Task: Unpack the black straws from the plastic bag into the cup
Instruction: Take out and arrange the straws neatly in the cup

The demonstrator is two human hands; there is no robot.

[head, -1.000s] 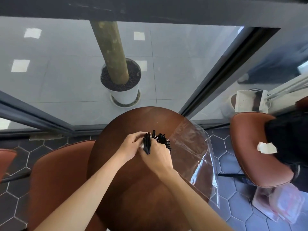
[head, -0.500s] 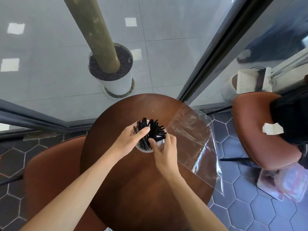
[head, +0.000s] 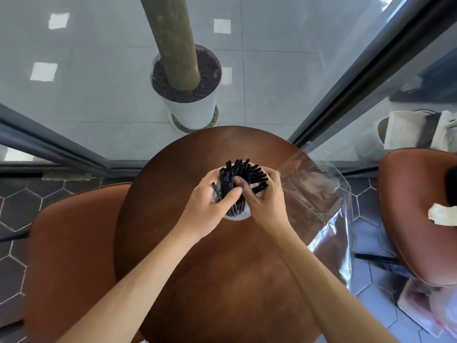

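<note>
In the head view, your left hand is wrapped around the near-left side of the white cup, thumb pressed across a clump of black straws, so it is closed on cup and straws together. Your right hand curls in from the cup's right side, fingers bent among the straw tops; whether it actually pinches any straw I cannot tell. The cup stands on the round wooden tabletop, near its far middle, with the straws fanned out of its mouth. The clear plastic bag lies flat just right of the cup and droops over the tabletop's right edge; it looks empty.

The risks, as I judge them: one straw leans outside the rim on the cup's left, under your left hand, and could slip to the tabletop when you let go. The packed bundle makes the cup top-heavy, so pulling both hands away at once may tip it. The overhanging bag could slide off toward the floor if your right forearm brushes it.
</note>
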